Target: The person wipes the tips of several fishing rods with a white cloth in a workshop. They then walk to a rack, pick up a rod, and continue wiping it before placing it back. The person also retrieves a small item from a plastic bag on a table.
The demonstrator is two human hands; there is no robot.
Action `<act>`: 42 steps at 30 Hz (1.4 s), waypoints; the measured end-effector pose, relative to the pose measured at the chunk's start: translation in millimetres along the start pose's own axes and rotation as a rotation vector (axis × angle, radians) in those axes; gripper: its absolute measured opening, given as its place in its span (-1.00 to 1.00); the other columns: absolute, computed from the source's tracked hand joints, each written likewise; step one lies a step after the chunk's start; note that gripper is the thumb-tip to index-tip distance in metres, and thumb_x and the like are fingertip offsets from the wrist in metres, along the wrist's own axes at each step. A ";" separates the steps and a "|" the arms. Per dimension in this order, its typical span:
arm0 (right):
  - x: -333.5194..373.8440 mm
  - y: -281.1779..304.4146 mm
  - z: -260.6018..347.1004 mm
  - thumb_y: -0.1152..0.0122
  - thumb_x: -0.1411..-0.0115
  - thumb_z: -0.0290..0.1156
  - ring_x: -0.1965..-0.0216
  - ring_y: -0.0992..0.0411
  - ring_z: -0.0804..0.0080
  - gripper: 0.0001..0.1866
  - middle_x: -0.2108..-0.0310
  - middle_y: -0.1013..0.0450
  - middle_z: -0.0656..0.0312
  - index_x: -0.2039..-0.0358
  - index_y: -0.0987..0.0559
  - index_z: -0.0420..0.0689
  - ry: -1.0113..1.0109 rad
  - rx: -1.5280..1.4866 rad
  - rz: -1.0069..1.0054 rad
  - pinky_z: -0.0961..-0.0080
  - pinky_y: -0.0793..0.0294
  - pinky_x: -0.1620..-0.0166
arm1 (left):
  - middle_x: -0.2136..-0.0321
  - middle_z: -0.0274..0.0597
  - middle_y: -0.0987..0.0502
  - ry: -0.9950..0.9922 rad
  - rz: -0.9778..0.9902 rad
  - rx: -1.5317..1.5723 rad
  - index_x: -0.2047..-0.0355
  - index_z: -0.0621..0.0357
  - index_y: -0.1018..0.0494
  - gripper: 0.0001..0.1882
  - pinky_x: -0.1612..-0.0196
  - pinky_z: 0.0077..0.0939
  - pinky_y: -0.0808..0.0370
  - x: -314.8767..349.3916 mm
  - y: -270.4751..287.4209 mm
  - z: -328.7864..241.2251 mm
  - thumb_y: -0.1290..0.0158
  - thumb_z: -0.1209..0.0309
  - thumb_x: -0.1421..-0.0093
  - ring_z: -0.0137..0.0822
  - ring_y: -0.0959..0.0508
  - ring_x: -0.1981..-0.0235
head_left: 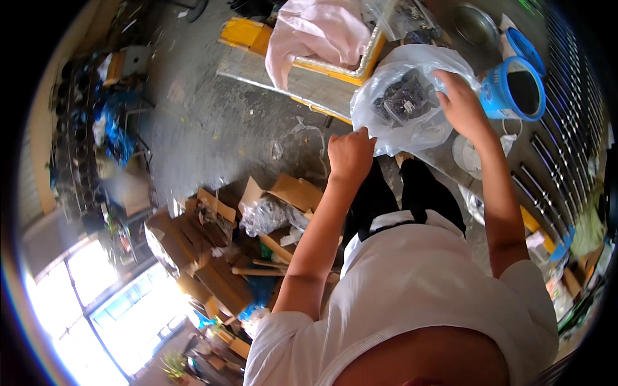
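Observation:
A large clear plastic bag (418, 138) sits with its mouth open at the table's near edge. Inside it lie smaller clear packets of dark small parts (403, 101); what the parts are is too small to tell. My left hand (351, 154) is closed in a fist on the bag's near-left rim. At the far-right side of the bag, my right hand (460, 106) has its fingers curled over the rim, holding the plastic; its fingertips are partly hidden.
A blue bucket (492, 93) with a dark inside stands right of the bag, near a metal bowl (475, 24). A pink cloth (315, 32) covers a yellow-edged tray behind. Metal rods (566, 128) line the right. Cardboard boxes (212, 257) crowd the floor at left.

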State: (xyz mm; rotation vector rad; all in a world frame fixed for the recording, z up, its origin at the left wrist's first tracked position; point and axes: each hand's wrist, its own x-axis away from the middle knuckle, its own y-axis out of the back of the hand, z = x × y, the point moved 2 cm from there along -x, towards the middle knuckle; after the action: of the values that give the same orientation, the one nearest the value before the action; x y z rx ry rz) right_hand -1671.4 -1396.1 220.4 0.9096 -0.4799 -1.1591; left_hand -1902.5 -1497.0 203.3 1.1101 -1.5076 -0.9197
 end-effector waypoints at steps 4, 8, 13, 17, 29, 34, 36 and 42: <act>1.8 -18.8 29.3 -0.11 -0.22 -0.39 0.23 -0.51 -0.04 -0.60 0.11 -0.46 -0.07 -0.07 -0.34 0.05 -0.320 0.008 0.351 0.18 -0.48 0.13 | 0.46 -0.02 -0.58 -0.030 0.048 0.120 0.05 0.11 -0.43 -0.62 0.38 -0.09 -0.50 -10.1 10.9 8.2 0.00 0.15 -0.24 0.04 -0.59 0.41; 4.6 -52.7 26.8 -0.28 -0.09 -0.26 -0.11 -0.32 -0.07 -0.19 -0.12 -0.29 -0.13 -0.30 -0.09 0.09 -0.292 0.157 0.234 0.22 -0.36 -0.06 | 0.41 -0.02 -0.58 -0.196 0.036 0.157 0.02 0.13 -0.42 -0.61 0.39 -0.14 -0.51 -22.2 26.8 10.5 -0.03 0.19 -0.22 0.03 -0.59 0.44; -4.8 -78.7 56.4 -0.39 0.03 -0.24 -0.28 -0.11 -0.06 0.09 -0.20 -0.20 -0.10 -0.38 0.11 0.00 -0.406 0.327 0.324 0.06 -0.18 -0.22 | 0.39 -0.05 -0.58 -0.309 0.060 0.144 0.10 0.13 -0.44 -0.65 0.40 -0.17 -0.52 -20.8 32.8 19.7 -0.08 0.23 -0.17 0.02 -0.60 0.44; 3.6 -128.9 46.6 -0.37 0.05 -0.29 -0.30 -0.05 -0.07 0.07 -0.26 -0.13 -0.07 -0.38 0.10 0.03 -0.511 0.520 0.229 0.04 -0.18 -0.21 | 0.40 -0.06 -0.57 -0.363 0.093 0.139 0.12 0.14 -0.45 -0.66 0.39 -0.16 -0.53 -14.5 29.5 24.8 -0.10 0.25 -0.14 0.03 -0.59 0.45; 31.6 -127.6 22.5 -0.31 0.07 -0.28 0.13 -0.41 -0.06 -0.55 0.16 -0.45 0.05 0.10 -0.50 -0.05 -0.342 0.506 -0.111 0.06 -0.39 0.10 | 0.28 -0.08 -0.53 -0.499 0.029 0.251 0.13 0.11 -0.48 -0.69 0.26 -0.17 -0.52 -13.1 45.7 27.1 -0.06 0.26 -0.15 0.02 -0.58 0.34; 31.3 -152.5 1.7 -0.30 0.03 -0.26 0.15 -0.43 0.00 -0.58 0.19 -0.48 0.07 0.13 -0.51 -0.08 -0.600 0.074 -0.279 0.08 -0.36 0.07 | 0.45 -0.14 -0.49 -0.619 -0.129 0.316 0.32 0.15 -0.47 -0.80 0.40 -0.21 -0.49 -13.3 49.4 23.9 -0.16 0.34 -0.08 -0.06 -0.56 0.46; 31.1 -154.3 0.6 -0.25 -0.01 -0.28 0.18 -0.45 0.05 -0.65 0.23 -0.50 0.08 0.16 -0.53 -0.09 -0.665 -0.093 -0.390 0.13 -0.38 0.07 | 0.44 -0.14 -0.50 -0.629 -0.121 0.333 0.29 0.14 -0.48 -0.79 0.39 -0.21 -0.50 -11.9 52.0 24.2 -0.16 0.33 -0.08 -0.06 -0.56 0.45; 31.7 -143.6 3.5 -0.13 -0.11 -0.28 0.30 -0.50 0.04 -0.76 0.38 -0.54 0.10 0.23 -0.56 -0.06 -0.647 0.086 -0.335 0.20 -0.44 0.20 | 0.39 -0.13 -0.54 -0.624 -0.093 0.406 0.22 0.11 -0.51 -0.76 0.37 -0.22 -0.51 -16.2 53.4 35.0 -0.14 0.34 -0.10 -0.05 -0.57 0.41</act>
State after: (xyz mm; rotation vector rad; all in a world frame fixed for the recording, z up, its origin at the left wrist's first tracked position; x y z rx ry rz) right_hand -1744.4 -1443.3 101.8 0.6865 -0.9276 -1.7599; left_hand -1945.8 -1465.7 241.8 1.2508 -2.2418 -1.1181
